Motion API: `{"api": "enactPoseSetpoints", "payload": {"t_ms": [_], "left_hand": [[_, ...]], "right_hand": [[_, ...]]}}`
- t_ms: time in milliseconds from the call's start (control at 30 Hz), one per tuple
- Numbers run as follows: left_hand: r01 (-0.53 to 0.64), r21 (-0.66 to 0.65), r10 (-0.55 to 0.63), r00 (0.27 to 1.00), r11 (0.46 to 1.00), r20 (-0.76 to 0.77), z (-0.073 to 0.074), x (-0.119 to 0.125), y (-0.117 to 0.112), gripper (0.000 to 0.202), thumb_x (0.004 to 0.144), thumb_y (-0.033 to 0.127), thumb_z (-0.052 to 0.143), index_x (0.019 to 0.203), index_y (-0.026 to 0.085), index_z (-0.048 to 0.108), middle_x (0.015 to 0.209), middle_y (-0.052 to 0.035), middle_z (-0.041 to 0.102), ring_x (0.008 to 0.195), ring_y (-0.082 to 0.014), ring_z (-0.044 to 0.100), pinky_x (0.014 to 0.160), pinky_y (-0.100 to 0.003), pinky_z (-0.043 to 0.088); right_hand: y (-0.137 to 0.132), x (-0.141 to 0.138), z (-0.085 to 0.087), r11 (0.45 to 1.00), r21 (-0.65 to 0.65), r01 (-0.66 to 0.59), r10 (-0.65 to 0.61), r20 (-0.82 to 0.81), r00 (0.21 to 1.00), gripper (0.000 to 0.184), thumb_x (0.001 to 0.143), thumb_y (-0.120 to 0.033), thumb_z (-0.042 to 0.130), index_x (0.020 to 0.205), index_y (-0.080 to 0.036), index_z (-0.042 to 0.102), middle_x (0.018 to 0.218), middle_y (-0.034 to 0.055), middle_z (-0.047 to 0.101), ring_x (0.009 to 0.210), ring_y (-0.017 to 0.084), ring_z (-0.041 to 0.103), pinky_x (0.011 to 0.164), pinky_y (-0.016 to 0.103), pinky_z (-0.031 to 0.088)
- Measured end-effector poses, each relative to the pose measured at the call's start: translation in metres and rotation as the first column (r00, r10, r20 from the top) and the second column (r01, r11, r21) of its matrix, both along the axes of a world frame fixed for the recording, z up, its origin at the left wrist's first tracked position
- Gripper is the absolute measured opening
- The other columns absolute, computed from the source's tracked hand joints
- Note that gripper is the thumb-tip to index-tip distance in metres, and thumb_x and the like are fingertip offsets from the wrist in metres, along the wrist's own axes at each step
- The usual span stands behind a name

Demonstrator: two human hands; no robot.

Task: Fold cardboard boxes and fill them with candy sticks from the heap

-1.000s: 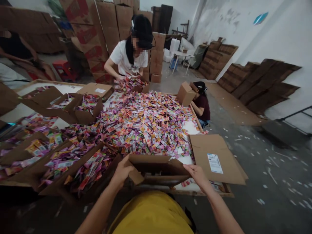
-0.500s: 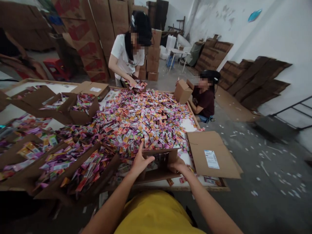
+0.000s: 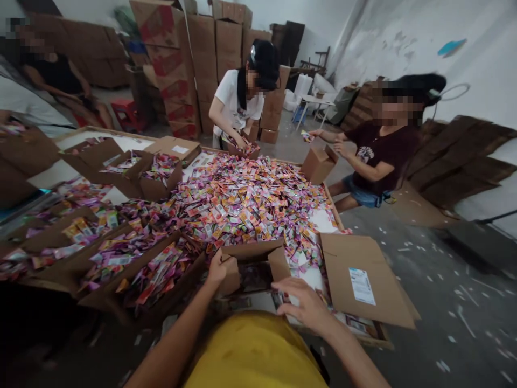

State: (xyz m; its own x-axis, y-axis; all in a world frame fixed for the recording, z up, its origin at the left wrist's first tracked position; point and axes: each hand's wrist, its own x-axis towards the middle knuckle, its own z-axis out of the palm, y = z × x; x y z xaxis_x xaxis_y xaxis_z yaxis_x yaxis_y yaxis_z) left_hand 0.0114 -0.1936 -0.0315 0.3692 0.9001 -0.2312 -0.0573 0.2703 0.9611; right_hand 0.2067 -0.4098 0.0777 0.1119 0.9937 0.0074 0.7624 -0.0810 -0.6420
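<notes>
Close to my body at the table's near edge stands a small open cardboard box (image 3: 279, 264), with its flaps raised. My left hand (image 3: 221, 268) is closed on the box's left flap. By the box's near right corner, my right hand (image 3: 302, 303) has its fingers spread and holds nothing. Whether its fingertips touch the cardboard I cannot tell. Just beyond the box spreads a large heap of small colourful sachets (image 3: 242, 199). The box's inside is dark, and its bottom is hard to make out.
Sachet-filled cartons (image 3: 161, 269) line the left side. A flattened carton with a label (image 3: 343, 269) lies at right, overhanging the table edge. One co-worker (image 3: 238, 102) handles sachets across the table; another (image 3: 375, 145) stands beside a small carton (image 3: 318, 164).
My left hand has gone from spread to closed on the flap. My right hand has left the box's right side, moved nearer and opened. The co-worker at right has risen and holds sachets.
</notes>
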Motion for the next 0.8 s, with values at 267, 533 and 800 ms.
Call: {"api": "enactPoseSetpoints", "payload": {"t_ms": [267,533,800], "left_hand": [[0.139,-0.057,-0.141,0.99,0.989,-0.02,-0.01,0.012,-0.011,0.037,0.049,0.032,0.077,0.082,0.015,0.07,0.066,-0.0009,0.068,0.061,-0.0169,0.059,0.062,-0.028,0.046],[0.249,0.025,-0.247,0.968,0.968,-0.04,0.001,-0.009,0.0,0.034,0.058,0.031,0.074,0.088,0.016,0.073,0.087,-0.006,0.074,0.085,-0.0231,0.066,0.082,-0.034,0.05],[0.532,0.584,-0.297,0.841,0.613,-0.453,0.045,-0.026,-0.012,0.017,0.08,0.022,0.056,0.084,0.022,0.072,0.109,-0.0083,0.068,0.113,-0.0253,0.058,0.111,-0.052,0.032]], "right_hand": [[0.047,-0.025,-0.037,0.927,0.029,0.374,-0.346,0.451,0.823,0.024,0.087,-0.026,0.063,0.108,-0.017,0.067,0.114,0.0134,0.067,0.107,0.03,0.059,0.091,0.043,0.045],[0.05,-0.015,-0.028,0.985,0.17,0.011,-0.113,0.606,0.788,0.065,0.087,-0.02,0.059,0.147,-0.019,0.036,0.14,0.0127,0.054,0.135,0.03,0.039,0.117,0.06,0.009],[0.032,-0.018,-0.076,0.995,0.032,-0.098,0.063,0.563,0.824,0.055,0.085,-0.011,0.048,0.14,-0.02,0.051,0.14,0.0117,0.053,0.132,0.027,0.038,0.107,0.046,0.036]]}}
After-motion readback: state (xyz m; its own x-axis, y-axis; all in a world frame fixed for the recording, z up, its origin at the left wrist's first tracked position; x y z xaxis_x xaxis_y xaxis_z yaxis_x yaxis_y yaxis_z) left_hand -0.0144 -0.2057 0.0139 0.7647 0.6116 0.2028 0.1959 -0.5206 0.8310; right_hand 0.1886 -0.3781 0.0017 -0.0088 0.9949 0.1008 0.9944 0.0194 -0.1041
